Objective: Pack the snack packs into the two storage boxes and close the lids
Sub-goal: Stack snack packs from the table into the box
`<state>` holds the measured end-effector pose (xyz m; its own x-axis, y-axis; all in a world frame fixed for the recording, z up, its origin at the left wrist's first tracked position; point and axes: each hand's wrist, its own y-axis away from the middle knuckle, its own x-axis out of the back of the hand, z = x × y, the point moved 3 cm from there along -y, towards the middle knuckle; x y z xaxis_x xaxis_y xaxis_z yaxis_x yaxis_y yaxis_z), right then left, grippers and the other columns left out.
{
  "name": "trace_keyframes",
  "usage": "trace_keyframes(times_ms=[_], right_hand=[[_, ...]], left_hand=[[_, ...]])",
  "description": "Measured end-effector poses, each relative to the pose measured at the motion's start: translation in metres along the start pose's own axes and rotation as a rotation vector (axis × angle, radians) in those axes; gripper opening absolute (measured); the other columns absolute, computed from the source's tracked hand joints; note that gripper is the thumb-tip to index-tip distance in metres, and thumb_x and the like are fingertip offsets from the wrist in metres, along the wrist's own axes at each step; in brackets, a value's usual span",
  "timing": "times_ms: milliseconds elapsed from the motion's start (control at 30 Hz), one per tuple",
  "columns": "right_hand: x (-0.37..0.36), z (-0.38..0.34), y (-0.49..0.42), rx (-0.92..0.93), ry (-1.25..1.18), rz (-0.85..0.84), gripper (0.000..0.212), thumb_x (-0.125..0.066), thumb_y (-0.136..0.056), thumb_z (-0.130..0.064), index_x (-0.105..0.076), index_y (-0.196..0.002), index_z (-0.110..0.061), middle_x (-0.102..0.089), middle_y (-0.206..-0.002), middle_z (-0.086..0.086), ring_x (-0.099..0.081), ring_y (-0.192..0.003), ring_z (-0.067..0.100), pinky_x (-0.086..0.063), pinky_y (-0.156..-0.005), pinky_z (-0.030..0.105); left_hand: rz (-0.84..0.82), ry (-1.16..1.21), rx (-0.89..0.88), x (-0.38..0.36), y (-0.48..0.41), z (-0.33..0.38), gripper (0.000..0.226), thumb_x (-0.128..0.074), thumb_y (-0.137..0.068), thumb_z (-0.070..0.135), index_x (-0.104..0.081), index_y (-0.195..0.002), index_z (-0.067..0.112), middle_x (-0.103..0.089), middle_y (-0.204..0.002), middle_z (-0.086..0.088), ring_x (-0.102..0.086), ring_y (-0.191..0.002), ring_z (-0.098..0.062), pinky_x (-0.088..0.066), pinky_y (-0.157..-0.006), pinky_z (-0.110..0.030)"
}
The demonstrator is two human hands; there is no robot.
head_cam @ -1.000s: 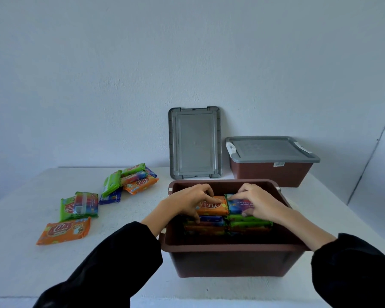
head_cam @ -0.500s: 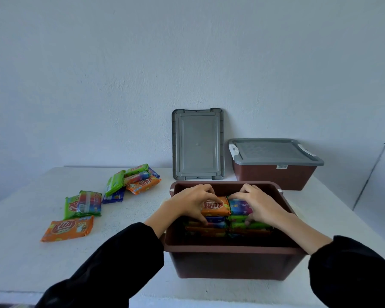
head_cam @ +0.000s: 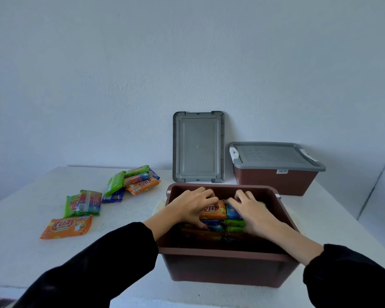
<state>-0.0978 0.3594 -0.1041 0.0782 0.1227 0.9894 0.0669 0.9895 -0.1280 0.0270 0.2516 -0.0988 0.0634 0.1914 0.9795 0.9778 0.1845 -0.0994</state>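
Note:
An open brown storage box (head_cam: 227,257) stands in front of me with stacked snack packs inside. My left hand (head_cam: 192,205) grips the orange pack (head_cam: 212,211) on top of the left stack, fingers curled over it. My right hand (head_cam: 251,210) holds the blue pack (head_cam: 231,213) on the right stack. The box's grey lid (head_cam: 198,146) leans upright against the wall behind. A second brown box (head_cam: 276,182) with its grey lid (head_cam: 273,155) on sits at the back right. Loose snack packs lie on the table to the left: an orange one (head_cam: 67,226), a green and rainbow pair (head_cam: 82,203), and a pile (head_cam: 131,182).
The white table (head_cam: 31,252) ends at a near edge below my sleeves and a right edge beyond the boxes. A plain wall runs behind everything.
Both hands have pushed a little deeper onto the top packs in the box, fingers spreading over them. The view has shifted slightly; the loose packs have not moved.

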Motion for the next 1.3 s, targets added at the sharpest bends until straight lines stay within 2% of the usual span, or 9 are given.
trace_keyframes(times_ms=[167, 333, 500, 633, 767, 900, 1000, 1167, 1300], right_hand=[[-0.002, 0.000, 0.001, -0.014, -0.039, -0.024, 0.071, -0.067, -0.080, -0.025, -0.029, -0.139, -0.019, -0.031, -0.133, 0.006, -0.031, -0.123, 0.023, -0.044, -0.095, 0.034], [0.008, 0.003, -0.002, -0.051, -0.196, -0.058, 0.073, -0.071, -0.075, -0.033, -0.034, -0.138, -0.025, -0.037, -0.129, 0.003, -0.035, -0.123, 0.019, -0.042, -0.098, 0.032], [0.038, -0.008, -0.030, -0.020, -0.367, -0.013, 0.061, -0.069, -0.080, -0.033, -0.043, -0.134, -0.024, -0.048, -0.126, 0.003, -0.044, -0.121, 0.018, -0.038, -0.099, 0.030], [0.055, -0.038, -0.071, 0.099, -0.421, 0.016, 0.055, -0.065, -0.083, -0.031, -0.043, -0.134, -0.025, -0.049, -0.124, 0.002, -0.047, -0.117, 0.017, -0.036, -0.095, 0.026], [0.053, -0.070, -0.121, 0.182, -0.444, 0.028, 0.057, -0.065, -0.083, -0.029, -0.043, -0.135, -0.024, -0.049, -0.127, 0.004, -0.045, -0.119, 0.018, -0.034, -0.095, 0.025], [0.040, -0.101, -0.185, 0.226, -0.456, 0.033, 0.057, -0.067, -0.081, -0.027, -0.045, -0.134, -0.023, -0.050, -0.125, 0.008, -0.046, -0.119, 0.021, -0.036, -0.091, 0.027], [0.025, -0.120, -0.233, 0.237, -0.494, -0.014, 0.056, -0.066, -0.081, -0.025, -0.045, -0.133, -0.023, -0.049, -0.122, 0.011, -0.045, -0.118, 0.024, -0.037, -0.092, 0.030], [-0.004, -0.146, -0.305, 0.243, -0.472, -0.115, 0.056, -0.064, -0.084, -0.028, -0.042, -0.135, -0.021, -0.047, -0.124, 0.012, -0.042, -0.119, 0.026, -0.034, -0.091, 0.029], [-0.032, -0.163, -0.342, 0.267, -0.468, -0.215, 0.056, -0.063, -0.085, -0.031, -0.043, -0.136, -0.019, -0.048, -0.128, 0.014, -0.043, -0.120, 0.028, -0.035, -0.094, 0.030]], left_hand=[[0.004, 0.011, 0.012, -0.002, 0.001, 0.001, 0.070, -0.069, -0.076, 0.043, -0.037, -0.133, 0.018, -0.039, -0.135, -0.004, -0.041, -0.115, -0.019, -0.043, -0.076, -0.026], [-0.021, 0.214, 0.079, 0.004, 0.008, -0.007, 0.062, -0.070, -0.076, 0.043, -0.046, -0.129, 0.020, -0.046, -0.128, -0.004, -0.044, -0.116, -0.017, -0.045, -0.093, -0.034], [0.211, 0.433, 0.230, 0.023, 0.034, -0.039, 0.038, -0.067, -0.082, 0.035, -0.060, -0.115, 0.018, -0.057, -0.113, -0.004, -0.056, -0.102, -0.018, -0.048, -0.085, -0.031], [0.321, 0.487, 0.381, 0.035, 0.064, -0.083, 0.030, -0.066, -0.084, 0.031, -0.063, -0.111, 0.018, -0.060, -0.109, -0.004, -0.055, -0.095, -0.009, -0.041, -0.076, -0.010], [0.395, 0.504, 0.631, 0.031, 0.090, -0.140, 0.031, -0.067, -0.083, 0.021, -0.063, -0.112, 0.014, -0.058, -0.110, -0.009, -0.057, -0.097, -0.017, -0.041, -0.081, -0.020], [0.324, 0.512, 0.860, 0.013, 0.111, -0.200, 0.035, -0.066, -0.082, 0.024, -0.059, -0.116, 0.015, -0.055, -0.116, -0.011, -0.055, -0.106, -0.025, -0.046, -0.091, -0.034], [0.232, 0.530, 0.976, -0.009, 0.121, -0.242, 0.039, -0.064, -0.084, 0.026, -0.056, -0.120, 0.014, -0.051, -0.122, -0.012, -0.050, -0.114, -0.026, -0.041, -0.095, -0.033], [-0.063, 0.615, 1.112, -0.051, 0.128, -0.292, 0.058, -0.058, -0.088, 0.036, -0.038, -0.138, 0.013, -0.037, -0.143, -0.015, -0.034, -0.133, -0.027, -0.032, -0.105, -0.034], [-0.156, 0.689, 1.151, -0.076, 0.129, -0.304, 0.067, -0.052, -0.092, 0.039, -0.022, -0.146, 0.012, -0.027, -0.151, -0.013, -0.024, -0.139, -0.029, -0.027, -0.110, -0.037]])
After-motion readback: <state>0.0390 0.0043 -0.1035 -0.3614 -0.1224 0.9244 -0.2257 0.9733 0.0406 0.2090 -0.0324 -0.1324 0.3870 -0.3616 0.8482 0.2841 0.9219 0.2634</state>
